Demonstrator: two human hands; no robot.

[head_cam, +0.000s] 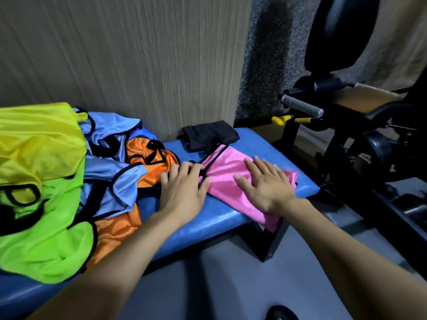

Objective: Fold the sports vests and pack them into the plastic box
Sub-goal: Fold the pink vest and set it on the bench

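Blue bench point(233, 221), both flat, fingers straight: left hand point(182, 189), right hand point(265, 183), pressing pink vest point(227, 166)

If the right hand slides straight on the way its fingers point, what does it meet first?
Flat on the shiny pink vest, the right hand points up-left. It would probably run off the vest's black-trimmed edge and meet the folded black cloth on the blue padded bench, though depth is unclear.

Bright colors, a bit blurry.
You see soft light from above shine on the blue bench point(231, 224); the wall point(138, 54) looks streaky, and edges bend.
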